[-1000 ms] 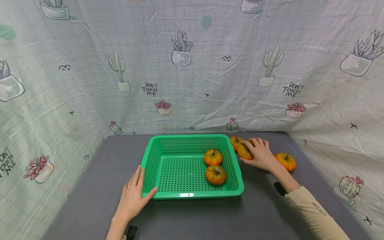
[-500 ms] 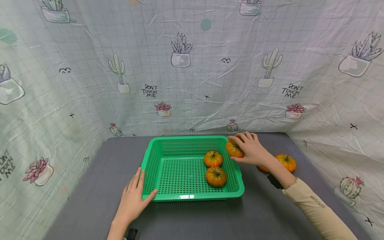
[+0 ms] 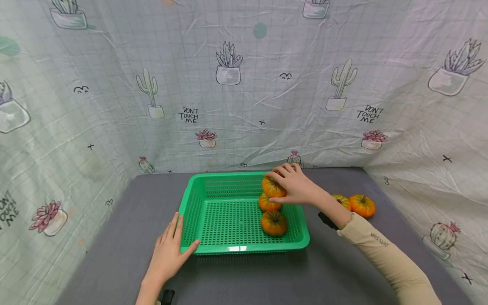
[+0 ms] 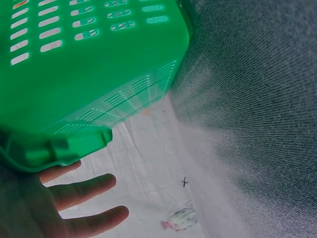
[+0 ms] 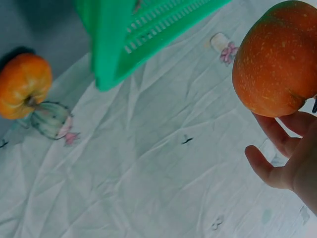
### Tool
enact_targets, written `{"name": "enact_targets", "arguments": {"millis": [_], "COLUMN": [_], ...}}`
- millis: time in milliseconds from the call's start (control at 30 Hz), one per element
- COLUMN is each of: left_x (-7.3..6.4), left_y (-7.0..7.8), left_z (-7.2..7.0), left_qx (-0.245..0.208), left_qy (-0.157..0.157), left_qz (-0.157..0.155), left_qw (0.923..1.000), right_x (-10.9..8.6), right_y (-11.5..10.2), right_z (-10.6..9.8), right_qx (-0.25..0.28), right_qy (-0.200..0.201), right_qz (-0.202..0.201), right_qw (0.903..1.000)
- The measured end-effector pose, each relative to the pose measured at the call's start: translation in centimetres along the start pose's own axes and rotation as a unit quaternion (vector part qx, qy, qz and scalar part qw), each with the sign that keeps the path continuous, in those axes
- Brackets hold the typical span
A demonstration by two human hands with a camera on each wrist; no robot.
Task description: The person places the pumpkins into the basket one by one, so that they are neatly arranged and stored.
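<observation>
A green plastic basket (image 3: pixel 244 249) stands on the grey table. Two small orange pumpkins lie inside at its right: a front pumpkin (image 3: pixel 274 223) and a rear one (image 3: pixel 268 203). My right hand (image 3: pixel 299 186) grips another pumpkin (image 3: pixel 273 186) over the basket's far right part, overlapping the rear one in the head view. In the right wrist view this held pumpkin (image 5: pixel 277 62) is raised beside the fingers. My left hand (image 3: pixel 164 254) rests at the basket's left front corner, fingers straight along the side and thumb at the front rim.
On the table to the right sit two more pumpkins, one (image 3: pixel 362 206) in full view and one (image 3: pixel 341 201) partly behind the right forearm. The right wrist view shows a pumpkin (image 5: pixel 25 87) outside the basket, hidden in the head view. A printed curtain (image 3: pixel 244 127) encloses the table.
My right hand has lifted a pumpkin from the table right of the basket and carried it left over the rim. The left hand and basket have stayed in place.
</observation>
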State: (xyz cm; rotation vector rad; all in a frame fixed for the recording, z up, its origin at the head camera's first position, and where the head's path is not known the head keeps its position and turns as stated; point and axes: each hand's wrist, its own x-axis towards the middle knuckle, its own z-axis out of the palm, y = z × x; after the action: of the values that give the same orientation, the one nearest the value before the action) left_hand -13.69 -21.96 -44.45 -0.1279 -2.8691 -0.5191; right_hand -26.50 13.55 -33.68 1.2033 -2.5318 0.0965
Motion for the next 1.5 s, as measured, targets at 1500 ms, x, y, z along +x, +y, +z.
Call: {"name": "enact_targets", "arguments": {"millis": [1500], "left_x": [0.3], "left_y": [0.0], "left_z": [-0.1], "left_qx": [-0.001], "left_qy": [0.003], "left_qz": [0.005], "left_qw": [1.0], "right_x": [9.4], "right_y": [-3.7], "right_z": [8.3], "right_qx": [-0.044], "right_qy": [-0.161], "right_qz": [0.012], "right_qw": [0.986]}}
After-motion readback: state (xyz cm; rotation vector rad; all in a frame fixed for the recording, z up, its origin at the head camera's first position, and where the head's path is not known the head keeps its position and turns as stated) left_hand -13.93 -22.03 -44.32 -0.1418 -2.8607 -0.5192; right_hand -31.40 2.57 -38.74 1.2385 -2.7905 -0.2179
